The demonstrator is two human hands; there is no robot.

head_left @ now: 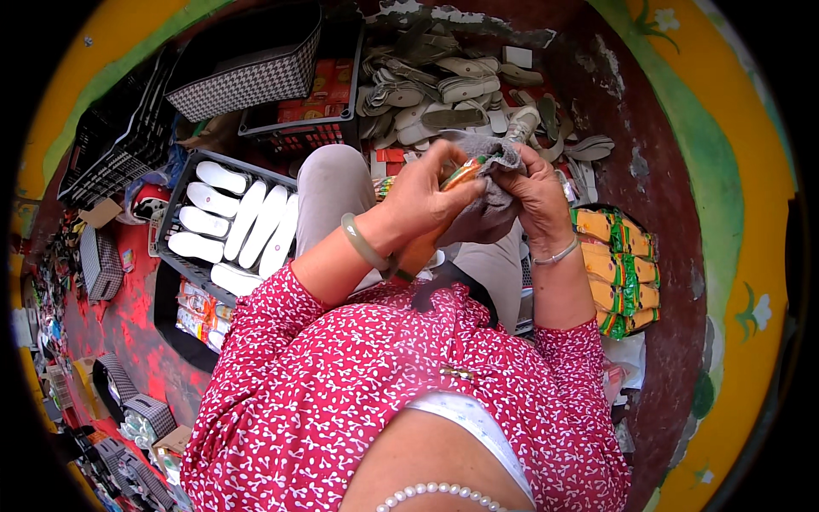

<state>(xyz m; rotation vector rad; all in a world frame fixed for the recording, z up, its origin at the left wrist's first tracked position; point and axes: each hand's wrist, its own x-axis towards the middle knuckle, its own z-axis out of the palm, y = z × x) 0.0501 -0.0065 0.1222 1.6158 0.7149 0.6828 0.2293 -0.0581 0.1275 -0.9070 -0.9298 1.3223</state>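
Note:
In front of my chest, my left hand (426,192) is closed round a long orange packet (461,175) with a green edge. The packet's lower part slants down behind my wrist. My right hand (539,192) pinches the gathered edge of a grey cloth (482,215), which hangs between my knees. The upper end of the packet touches this cloth, or lies just in front of it; I cannot tell which.
At left, a dark crate (194,260) holds white insoles (220,177). Beyond it stand a houndstooth basket (247,85) and a black crate with red packets (314,94). Grey and white soles (465,88) are heaped ahead. Bundled orange packets (601,269) sit at right.

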